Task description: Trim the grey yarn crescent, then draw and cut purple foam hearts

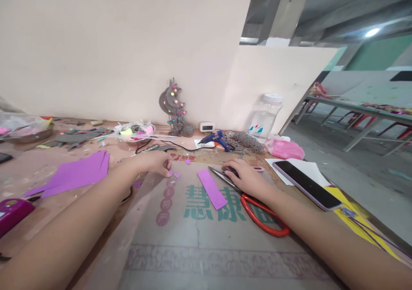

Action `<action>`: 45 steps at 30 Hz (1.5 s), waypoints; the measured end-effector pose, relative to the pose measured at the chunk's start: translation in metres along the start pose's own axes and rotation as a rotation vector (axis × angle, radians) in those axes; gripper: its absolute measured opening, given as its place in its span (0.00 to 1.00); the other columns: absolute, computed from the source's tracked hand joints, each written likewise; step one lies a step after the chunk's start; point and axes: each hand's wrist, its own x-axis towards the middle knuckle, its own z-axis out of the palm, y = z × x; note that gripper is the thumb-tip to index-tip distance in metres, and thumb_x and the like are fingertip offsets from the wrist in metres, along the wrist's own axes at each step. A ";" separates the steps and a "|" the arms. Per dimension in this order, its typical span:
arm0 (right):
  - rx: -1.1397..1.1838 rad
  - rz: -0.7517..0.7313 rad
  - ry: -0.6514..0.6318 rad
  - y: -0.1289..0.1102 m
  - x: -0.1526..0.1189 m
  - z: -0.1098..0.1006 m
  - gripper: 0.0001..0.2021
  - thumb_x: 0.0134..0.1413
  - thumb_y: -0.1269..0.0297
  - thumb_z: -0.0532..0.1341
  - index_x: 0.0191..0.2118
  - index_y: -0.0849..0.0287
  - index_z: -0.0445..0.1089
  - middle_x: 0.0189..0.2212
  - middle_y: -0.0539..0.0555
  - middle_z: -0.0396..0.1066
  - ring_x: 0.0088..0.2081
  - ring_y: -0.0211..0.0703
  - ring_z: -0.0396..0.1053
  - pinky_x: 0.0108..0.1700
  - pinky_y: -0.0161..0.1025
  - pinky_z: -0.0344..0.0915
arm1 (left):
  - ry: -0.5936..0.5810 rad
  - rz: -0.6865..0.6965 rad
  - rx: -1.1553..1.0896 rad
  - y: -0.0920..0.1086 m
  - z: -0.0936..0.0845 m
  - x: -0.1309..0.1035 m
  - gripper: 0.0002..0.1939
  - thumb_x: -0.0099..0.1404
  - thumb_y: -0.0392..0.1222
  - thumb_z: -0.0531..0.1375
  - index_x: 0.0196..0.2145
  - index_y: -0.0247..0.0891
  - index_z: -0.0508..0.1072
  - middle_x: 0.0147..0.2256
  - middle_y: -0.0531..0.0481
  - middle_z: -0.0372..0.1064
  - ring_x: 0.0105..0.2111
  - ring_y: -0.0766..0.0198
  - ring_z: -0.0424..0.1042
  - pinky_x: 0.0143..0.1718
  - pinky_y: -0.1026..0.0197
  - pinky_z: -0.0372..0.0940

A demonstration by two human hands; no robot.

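Observation:
My left hand point(157, 163) is closed in a pinch at small purple scraps point(177, 175) on the printed board point(193, 238); what its fingertips hold is too small to tell. My right hand point(240, 173) rests palm down at the blades of the red-handled scissors point(264, 229), with something dark partly hidden beneath its fingers. Between the hands lies a purple strip point(211, 188). Another small purple piece point(188, 161) sits farther back on the board. Larger purple sheets point(77, 174) are stacked to the left of my left forearm.
At the back stand a grey moon-shaped ornament point(174, 105), a small clock point(207, 127), a blue glue gun point(217, 141), grey yarn point(246, 143) and a clear jar point(264, 118). A phone point(307, 184) lies at the right, a magenta tool point(14, 215) at the left.

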 end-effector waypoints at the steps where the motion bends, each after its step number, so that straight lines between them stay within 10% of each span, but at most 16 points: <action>1: 0.005 -0.001 0.003 0.001 0.001 0.000 0.10 0.66 0.68 0.57 0.47 0.59 0.76 0.47 0.61 0.77 0.52 0.53 0.74 0.57 0.50 0.69 | 0.013 -0.007 0.007 -0.003 0.002 0.004 0.16 0.72 0.47 0.63 0.53 0.36 0.74 0.51 0.44 0.73 0.47 0.54 0.76 0.48 0.48 0.74; 21: 0.008 -0.027 0.000 -0.001 -0.003 -0.002 0.12 0.68 0.66 0.54 0.46 0.56 0.76 0.45 0.61 0.76 0.50 0.54 0.73 0.57 0.50 0.68 | 0.308 0.120 -0.028 0.010 0.020 0.016 0.14 0.56 0.53 0.69 0.32 0.42 0.72 0.31 0.51 0.73 0.30 0.58 0.70 0.30 0.59 0.53; 28: 0.024 -0.008 0.001 0.000 -0.001 0.001 0.11 0.67 0.67 0.55 0.44 0.56 0.76 0.45 0.60 0.76 0.49 0.54 0.73 0.55 0.51 0.69 | 0.417 0.237 -0.007 0.045 0.025 0.003 0.07 0.64 0.46 0.64 0.33 0.41 0.77 0.36 0.46 0.78 0.37 0.51 0.74 0.35 0.56 0.60; 34: 0.025 -0.002 0.018 -0.002 0.002 0.002 0.09 0.64 0.71 0.58 0.43 0.58 0.76 0.44 0.60 0.75 0.50 0.54 0.72 0.56 0.50 0.68 | 0.413 0.555 0.010 0.095 0.065 0.001 0.14 0.72 0.39 0.58 0.53 0.45 0.77 0.57 0.46 0.74 0.58 0.53 0.70 0.61 0.52 0.60; 45: 0.093 0.019 0.068 -0.007 0.009 0.002 0.07 0.62 0.73 0.60 0.40 0.62 0.76 0.42 0.63 0.76 0.49 0.55 0.71 0.56 0.51 0.64 | 0.521 0.579 -0.128 0.088 0.079 0.004 0.13 0.71 0.43 0.61 0.51 0.40 0.75 0.50 0.42 0.76 0.53 0.52 0.73 0.57 0.50 0.66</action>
